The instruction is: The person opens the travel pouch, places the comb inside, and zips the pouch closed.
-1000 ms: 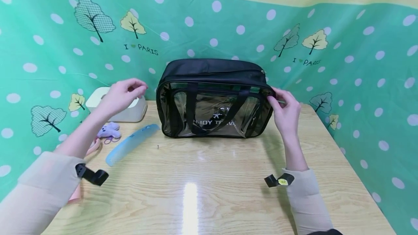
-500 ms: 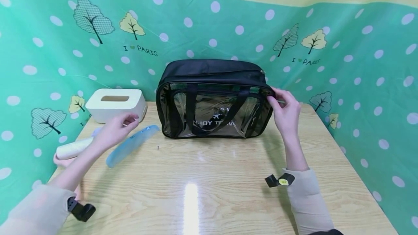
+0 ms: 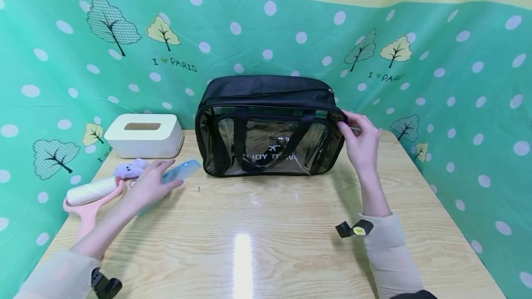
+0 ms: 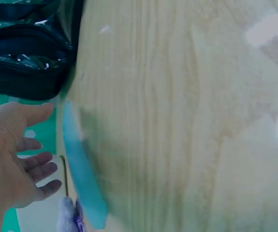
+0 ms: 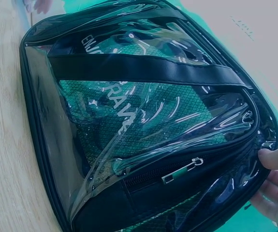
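Note:
My left hand (image 3: 151,183) hovers over a long, narrow, translucent blue object (image 3: 184,169), hiding its middle. The left wrist view has the fingers spread with nothing between them, beside the blue object (image 4: 84,174). A black travel bag (image 3: 266,87) with clear panels and two black straps stands at the back of the table. Its upper right corner is pinched between the thumb and fingers of my right hand (image 3: 363,140). Seen from the right wrist, the thumb lies on the bag's clear front edge, while the other fingers are behind it. A zipper pull (image 5: 182,171) hangs from the front pocket.
A white tissue box (image 3: 143,144) sits at the back left. Near it lie a small purple plush (image 3: 129,169) and a pink lint roller (image 3: 93,191) with a white roll. The wooden table (image 3: 291,239) meets a green patterned cloth (image 3: 232,50) behind.
My left hand has come down from in front of the tissue box to the blue object, and its fingers have spread. The right hand stays on the bag's corner.

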The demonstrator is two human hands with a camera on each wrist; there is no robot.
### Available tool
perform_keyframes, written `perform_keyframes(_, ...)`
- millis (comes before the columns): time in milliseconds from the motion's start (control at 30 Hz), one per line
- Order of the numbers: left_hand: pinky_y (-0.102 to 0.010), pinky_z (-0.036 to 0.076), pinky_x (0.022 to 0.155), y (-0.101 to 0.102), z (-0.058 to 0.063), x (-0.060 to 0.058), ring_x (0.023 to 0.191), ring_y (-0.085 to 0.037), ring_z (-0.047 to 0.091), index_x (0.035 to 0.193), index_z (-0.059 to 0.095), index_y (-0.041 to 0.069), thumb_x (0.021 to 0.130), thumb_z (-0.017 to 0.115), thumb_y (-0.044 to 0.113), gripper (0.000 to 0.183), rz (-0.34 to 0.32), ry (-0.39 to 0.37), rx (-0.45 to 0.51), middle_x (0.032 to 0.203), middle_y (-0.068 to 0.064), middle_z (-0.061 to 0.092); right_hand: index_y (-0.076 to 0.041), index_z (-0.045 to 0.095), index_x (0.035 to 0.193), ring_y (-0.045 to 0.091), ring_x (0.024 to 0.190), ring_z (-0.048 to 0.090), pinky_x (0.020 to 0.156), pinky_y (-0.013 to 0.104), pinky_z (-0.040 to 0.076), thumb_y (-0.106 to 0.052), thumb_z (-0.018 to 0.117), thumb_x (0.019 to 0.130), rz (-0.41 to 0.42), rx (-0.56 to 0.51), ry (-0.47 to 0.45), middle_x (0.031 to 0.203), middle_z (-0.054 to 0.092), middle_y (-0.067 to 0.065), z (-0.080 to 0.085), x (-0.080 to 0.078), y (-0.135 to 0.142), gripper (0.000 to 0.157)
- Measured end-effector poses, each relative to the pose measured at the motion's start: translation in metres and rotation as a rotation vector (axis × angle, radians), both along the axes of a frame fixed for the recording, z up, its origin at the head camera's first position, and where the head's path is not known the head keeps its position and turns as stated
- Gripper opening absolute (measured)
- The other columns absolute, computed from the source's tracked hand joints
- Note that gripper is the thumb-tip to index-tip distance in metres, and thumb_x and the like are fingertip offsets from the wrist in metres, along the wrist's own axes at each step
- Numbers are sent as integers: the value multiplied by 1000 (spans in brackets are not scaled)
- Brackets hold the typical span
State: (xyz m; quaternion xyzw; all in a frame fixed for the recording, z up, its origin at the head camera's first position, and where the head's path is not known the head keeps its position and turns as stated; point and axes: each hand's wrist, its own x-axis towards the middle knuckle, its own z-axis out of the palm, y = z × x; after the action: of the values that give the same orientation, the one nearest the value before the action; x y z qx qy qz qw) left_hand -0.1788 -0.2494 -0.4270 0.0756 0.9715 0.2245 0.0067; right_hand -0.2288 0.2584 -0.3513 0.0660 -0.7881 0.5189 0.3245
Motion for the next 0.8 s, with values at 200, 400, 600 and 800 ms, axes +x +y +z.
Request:
perform_keyframes(200,-68,43,100,-5,-13,4,124,-55,48,146,46,-12,88,80,35,82,19,-24,-45,138,-39,49,-11,76,122,-3,93,65,80,8,54,-10,71,97,6,-3,-11,114,71,16,0,0,0,26)
perform_keyframes(400,-69,42,97,-9,-20,7,119,-58,48,141,48,-17,84,82,30,82,38,-5,-62,131,-42,50,-12,75,124,-5,93,65,81,9,54,-10,72,96,-1,11,-24,115,71,16,1,1,0,27)
perform_keyframes(600,-69,42,94,-9,-18,6,116,-59,49,137,51,-18,86,80,27,74,70,1,-60,127,-44,51,-11,74,126,-6,94,64,81,9,54,-9,71,97,-5,25,-44,116,71,16,3,2,3,29)
perform_keyframes(800,-68,44,90,-9,-14,6,112,-60,53,133,54,-18,85,81,25,70,98,-14,-62,123,-43,56,-12,73,127,-7,95,64,80,8,53,-12,71,97,6,63,-63,112,70,13,4,2,7,30)
